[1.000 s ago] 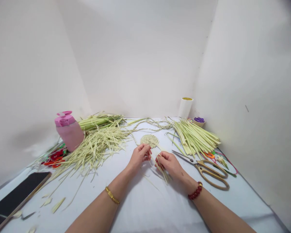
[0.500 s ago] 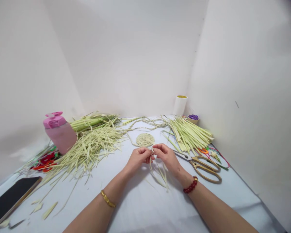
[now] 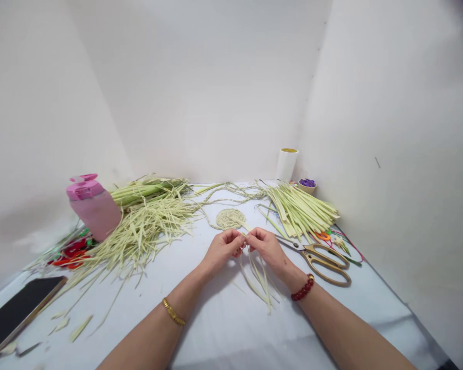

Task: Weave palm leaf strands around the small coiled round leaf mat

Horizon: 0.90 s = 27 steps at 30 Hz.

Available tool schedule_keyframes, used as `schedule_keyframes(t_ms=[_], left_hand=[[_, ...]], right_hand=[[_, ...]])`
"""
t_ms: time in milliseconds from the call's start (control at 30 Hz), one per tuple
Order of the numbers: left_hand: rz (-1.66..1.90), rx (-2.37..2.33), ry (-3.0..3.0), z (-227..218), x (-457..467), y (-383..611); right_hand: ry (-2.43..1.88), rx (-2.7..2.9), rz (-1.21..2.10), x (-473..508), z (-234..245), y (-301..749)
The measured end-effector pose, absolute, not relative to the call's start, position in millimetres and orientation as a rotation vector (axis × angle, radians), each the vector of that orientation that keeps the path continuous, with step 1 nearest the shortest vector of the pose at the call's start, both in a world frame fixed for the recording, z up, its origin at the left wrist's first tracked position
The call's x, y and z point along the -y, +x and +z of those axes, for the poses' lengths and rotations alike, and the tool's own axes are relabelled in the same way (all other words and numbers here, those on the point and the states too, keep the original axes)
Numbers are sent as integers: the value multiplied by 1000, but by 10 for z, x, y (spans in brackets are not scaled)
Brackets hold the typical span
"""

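Note:
My left hand [image 3: 223,249] and my right hand [image 3: 265,245] meet at the middle of the table, fingertips pinched together on thin pale leaf strips [image 3: 259,277]. The loose ends of the strips hang down toward me and fan out over the white tabletop. Just beyond my fingers lies a small round coiled braid [image 3: 230,219], joined to the strips I hold. A gold bangle is on my left wrist and a red bead bracelet on my right.
A heap of shredded strips [image 3: 142,234] and a pink bottle [image 3: 93,206] lie at left. Gold-handled scissors [image 3: 321,256] and a bundle of cut leaves [image 3: 299,209] sit at right, a white roll [image 3: 286,164] behind. A dark phone [image 3: 17,312] lies near left.
My right hand moved up from the lower strip ends to meet my left hand by the coil. Both hands now pinch the strips close together.

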<state>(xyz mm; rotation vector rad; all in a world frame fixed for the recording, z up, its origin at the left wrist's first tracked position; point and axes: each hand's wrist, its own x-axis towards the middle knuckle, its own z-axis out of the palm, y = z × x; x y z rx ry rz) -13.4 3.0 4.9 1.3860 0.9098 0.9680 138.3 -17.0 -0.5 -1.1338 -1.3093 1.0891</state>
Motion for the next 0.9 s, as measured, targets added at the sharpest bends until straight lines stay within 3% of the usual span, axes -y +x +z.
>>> schedule_keyframes(t_ms=[667, 900], left_hand=[[1000, -904, 1501, -18, -46, -151], [926, -693, 1068, 135, -36, -262]], right_hand=[[-1160, 1432, 1026, 209, -20, 1378], [-1052, 1148, 1118, 114, -74, 1452]])
